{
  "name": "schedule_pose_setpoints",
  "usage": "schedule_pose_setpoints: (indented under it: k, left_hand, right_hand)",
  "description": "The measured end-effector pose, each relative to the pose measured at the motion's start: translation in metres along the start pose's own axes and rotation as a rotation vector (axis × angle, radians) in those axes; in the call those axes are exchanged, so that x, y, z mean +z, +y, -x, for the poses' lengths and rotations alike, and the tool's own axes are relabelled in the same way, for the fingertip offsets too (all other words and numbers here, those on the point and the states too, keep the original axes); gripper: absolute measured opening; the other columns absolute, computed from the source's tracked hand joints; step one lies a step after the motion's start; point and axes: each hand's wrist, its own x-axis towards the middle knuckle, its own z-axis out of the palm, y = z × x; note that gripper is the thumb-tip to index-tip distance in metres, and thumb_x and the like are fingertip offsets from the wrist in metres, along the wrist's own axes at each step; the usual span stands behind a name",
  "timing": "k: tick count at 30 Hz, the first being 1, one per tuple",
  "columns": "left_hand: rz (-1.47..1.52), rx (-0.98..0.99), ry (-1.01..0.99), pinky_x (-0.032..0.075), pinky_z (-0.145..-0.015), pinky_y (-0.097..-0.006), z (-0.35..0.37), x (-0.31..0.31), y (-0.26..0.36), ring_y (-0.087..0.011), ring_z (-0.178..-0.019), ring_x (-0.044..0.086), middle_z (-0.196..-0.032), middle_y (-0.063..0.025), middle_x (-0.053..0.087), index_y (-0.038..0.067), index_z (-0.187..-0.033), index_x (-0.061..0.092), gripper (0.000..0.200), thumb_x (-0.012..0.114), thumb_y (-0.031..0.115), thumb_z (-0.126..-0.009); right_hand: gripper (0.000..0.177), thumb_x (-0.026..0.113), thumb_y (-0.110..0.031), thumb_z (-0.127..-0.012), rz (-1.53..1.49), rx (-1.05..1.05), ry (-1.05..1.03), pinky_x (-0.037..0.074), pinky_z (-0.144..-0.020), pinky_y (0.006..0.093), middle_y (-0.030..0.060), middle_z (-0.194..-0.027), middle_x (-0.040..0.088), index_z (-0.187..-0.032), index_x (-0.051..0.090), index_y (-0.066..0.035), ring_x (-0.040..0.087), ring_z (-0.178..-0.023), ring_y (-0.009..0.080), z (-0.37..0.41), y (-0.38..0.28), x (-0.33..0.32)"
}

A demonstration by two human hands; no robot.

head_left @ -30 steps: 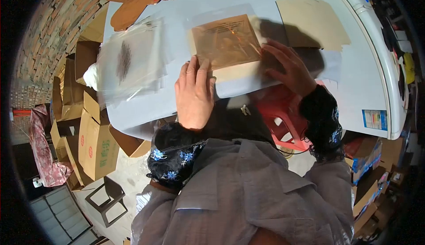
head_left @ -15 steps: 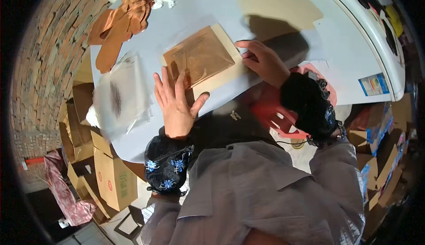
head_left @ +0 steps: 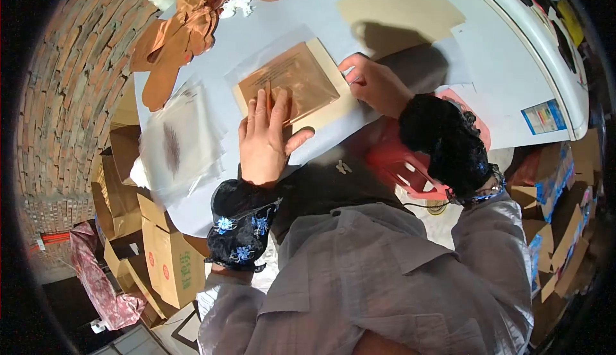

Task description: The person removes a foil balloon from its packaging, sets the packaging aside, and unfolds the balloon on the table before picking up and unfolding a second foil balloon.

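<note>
A brown folded piece [head_left: 308, 76] lies in a clear plastic bag [head_left: 247, 66] on the table, with a cream card [head_left: 330, 66] showing along its right and lower sides. My left hand [head_left: 264, 146] rests palm down on the bag's lower left part, fingers stretched out and thumb apart. At the card's right edge is my right hand [head_left: 375, 82], its fingers curled and thumb and forefinger pressed together. Whatever is in that pinch is too small to make out.
Clear plastic bags [head_left: 176, 140] are stacked at the table's left. Brown pieces [head_left: 186, 27] and a white scrap [head_left: 236, 6] lie at the back left. Cream sheets [head_left: 401, 8] lie at the back right. A red plastic stool [head_left: 410, 172] and cardboard boxes [head_left: 170, 255] stand below the table.
My left hand has moved up and right and now lies on the bagged brown piece. My right hand has shifted slightly, its fingers more curled at the card's edge.
</note>
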Motion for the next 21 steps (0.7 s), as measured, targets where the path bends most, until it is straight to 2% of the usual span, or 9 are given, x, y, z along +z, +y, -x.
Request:
schedule_pose_setpoints:
  k: [4, 7, 10, 14, 18, 19, 21]
  left_hand:
    - [-0.054, 0.011, 0.008, 0.042, -0.102, -0.0502, 0.004, 0.009, -0.003, -0.0412, -0.136, 0.043, -0.150, -0.0225, 0.042, 0.016, -0.149, 0.041, 0.084, 0.065, 0.060, -0.082]
    - [-0.020, -0.033, 0.056, 0.036, -0.107, -0.0533, 0.005, 0.010, 0.001, -0.0408, -0.140, 0.037, -0.152, -0.0213, 0.039, 0.015, -0.149, 0.040, 0.084, 0.064, 0.059, -0.082]
    - [0.007, 0.043, 0.070, 0.025, -0.112, -0.0586, 0.003, 0.010, 0.000, -0.0405, -0.145, 0.029, -0.155, -0.0204, 0.034, 0.015, -0.150, 0.040, 0.086, 0.065, 0.060, -0.081]
    - [0.059, 0.071, 0.063, 0.022, -0.112, -0.0633, 0.012, 0.003, 0.004, -0.0412, -0.144, 0.029, -0.152, -0.0214, 0.037, 0.010, -0.148, 0.040, 0.092, 0.068, 0.061, -0.077]
    - [0.085, 0.111, -0.009, 0.022, -0.114, -0.0566, 0.026, 0.001, 0.008, -0.0423, -0.143, 0.031, -0.153, -0.0214, 0.037, 0.012, -0.150, 0.039, 0.094, 0.067, 0.065, -0.077]
    - [0.074, 0.121, 0.019, 0.026, -0.114, -0.0531, 0.029, 0.001, 0.009, -0.0415, -0.142, 0.035, -0.152, -0.0203, 0.040, 0.013, -0.150, 0.040, 0.093, 0.069, 0.063, -0.077]
    - [0.123, 0.100, 0.046, 0.026, -0.114, -0.0532, 0.036, 0.003, 0.013, -0.0400, -0.142, 0.036, -0.152, -0.0191, 0.041, 0.013, -0.149, 0.042, 0.090, 0.069, 0.061, -0.078]
  right_hand:
    - [0.035, 0.060, -0.002, -0.080, 0.008, -0.013, -0.006, 0.054, -0.076, 0.0402, 0.0140, -0.089, 0.068, -0.114, 0.055, -0.005, 0.069, -0.083, 0.0289, 0.000, 0.011, 0.003]
    - [0.034, 0.063, -0.005, -0.081, 0.006, -0.006, -0.015, 0.054, -0.074, 0.0396, 0.0133, -0.087, 0.068, -0.113, 0.054, -0.005, 0.069, -0.081, 0.0283, 0.001, 0.010, 0.000]
    - [0.034, 0.066, -0.007, -0.081, -0.010, -0.010, -0.039, 0.054, -0.073, 0.0381, 0.0130, -0.087, 0.068, -0.114, 0.054, -0.005, 0.069, -0.081, 0.0256, 0.004, 0.014, -0.001]
    - [0.038, 0.068, -0.009, -0.082, -0.138, 0.031, -0.116, 0.054, -0.071, 0.0363, 0.0132, -0.088, 0.067, -0.116, 0.053, -0.003, 0.067, -0.082, 0.0209, 0.013, 0.016, 0.003]
    - [0.041, 0.068, -0.009, -0.082, -0.346, 0.106, -0.131, 0.054, -0.072, 0.0350, 0.0123, -0.092, 0.066, -0.119, 0.052, -0.002, 0.065, -0.084, 0.0194, 0.037, 0.019, 0.015]
    - [0.041, 0.068, -0.008, -0.082, -0.377, 0.099, -0.107, 0.054, -0.073, 0.0349, 0.0124, -0.094, 0.066, -0.120, 0.052, -0.002, 0.064, -0.085, 0.0193, 0.044, 0.015, 0.017]
    - [0.042, 0.068, -0.007, -0.082, -0.420, 0.136, -0.062, 0.054, -0.074, 0.0345, 0.0122, -0.098, 0.066, -0.121, 0.052, -0.001, 0.064, -0.088, 0.0188, 0.058, 0.010, 0.018]
